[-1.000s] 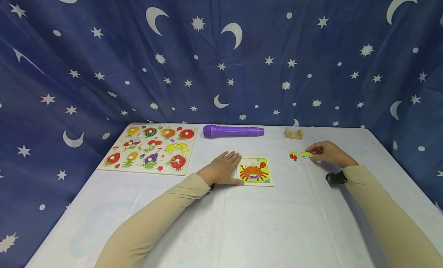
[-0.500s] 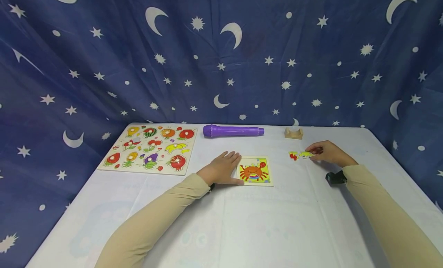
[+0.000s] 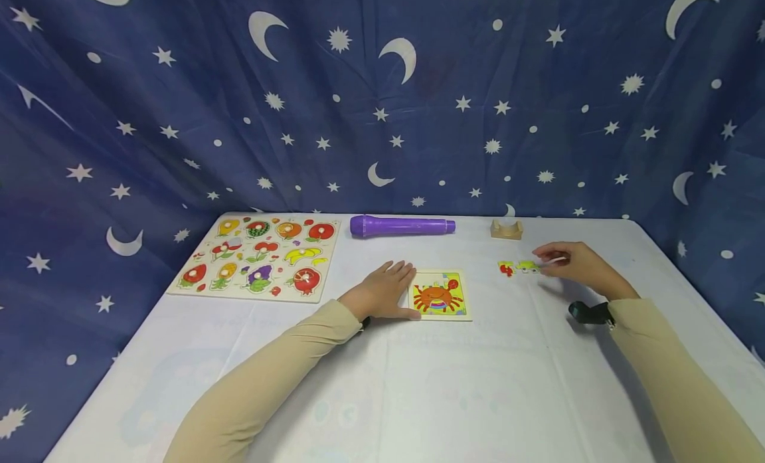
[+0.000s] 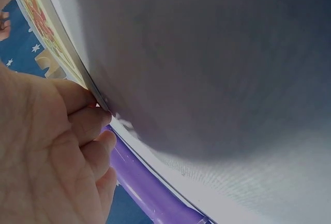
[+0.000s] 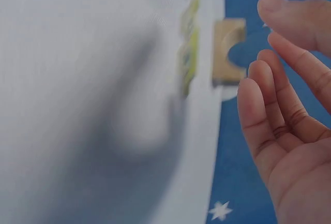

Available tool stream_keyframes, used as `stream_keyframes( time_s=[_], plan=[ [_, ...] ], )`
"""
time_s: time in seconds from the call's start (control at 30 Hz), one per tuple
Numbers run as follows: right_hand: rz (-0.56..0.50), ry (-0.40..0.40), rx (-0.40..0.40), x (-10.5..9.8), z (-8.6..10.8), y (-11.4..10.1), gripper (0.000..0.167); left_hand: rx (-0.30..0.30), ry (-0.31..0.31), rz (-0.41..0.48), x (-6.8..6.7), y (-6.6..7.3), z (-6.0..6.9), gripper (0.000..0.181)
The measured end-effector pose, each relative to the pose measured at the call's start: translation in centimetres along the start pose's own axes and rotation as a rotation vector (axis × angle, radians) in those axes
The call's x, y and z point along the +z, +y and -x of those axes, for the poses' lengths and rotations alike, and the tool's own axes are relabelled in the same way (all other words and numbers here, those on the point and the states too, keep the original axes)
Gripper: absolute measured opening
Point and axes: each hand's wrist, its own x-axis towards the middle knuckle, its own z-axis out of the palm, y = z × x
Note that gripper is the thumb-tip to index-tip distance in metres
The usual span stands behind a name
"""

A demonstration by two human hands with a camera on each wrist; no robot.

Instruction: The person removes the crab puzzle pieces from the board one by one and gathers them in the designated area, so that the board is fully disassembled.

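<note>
A small square crab puzzle (image 3: 439,295) lies flat on the table in the head view. My left hand (image 3: 384,293) rests along its left side, fingers extended and touching the frame's edge, as the left wrist view also shows. To the right, a red-and-yellow puzzle piece (image 3: 506,269) sits beside a yellow-green puzzle piece (image 3: 528,268). My right hand (image 3: 575,264) hovers just right of these pieces. In the right wrist view its fingers (image 5: 252,105) are loosely bent, thumb apart, with nothing between them.
A fruit peg puzzle board (image 3: 257,257) lies at the back left of the white-covered table (image 3: 430,396). Behind the crab puzzle is a purple microphone-shaped toy (image 3: 403,226). A notched wooden block (image 3: 506,231) stands near the back edge, before a blue star-patterned curtain (image 3: 442,131).
My right hand has let go of the yellow-green puzzle piece and moved slightly right, away from it. The left hand stays on the crab puzzle.
</note>
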Motion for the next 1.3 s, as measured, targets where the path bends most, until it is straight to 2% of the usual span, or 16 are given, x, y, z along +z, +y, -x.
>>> stream_keyframes(
  time_s=[0.2,0.4,0.67,0.9,1.13,1.3],
  plan=[
    [0.011,0.009,-0.171,0.9,0.4,-3.3,0.042,0.002,0.006,-0.002,-0.1,0.0,0.1,0.096],
    [-0.016,-0.048,-0.267,3.3,-1.0,-6.3,0.037,-0.001,0.007,-0.005,0.1,0.0,-0.1,0.096],
    [-0.040,-0.140,-0.276,7.0,-3.5,-8.7,0.036,0.004,0.022,-0.007,0.0,0.0,0.0,0.098],
    [-0.027,-0.193,-0.303,8.8,-4.9,-9.6,0.030,0.001,0.012,-0.023,0.2,0.0,-0.2,0.095],
    [0.017,-0.223,-0.207,9.6,-5.4,-10.1,0.021,0.000,0.016,-0.041,0.2,0.0,-0.2,0.096],
    [0.049,-0.236,-0.180,9.7,-5.5,-10.4,0.019,-0.001,0.015,-0.045,0.1,0.1,-0.1,0.095]
  ],
)
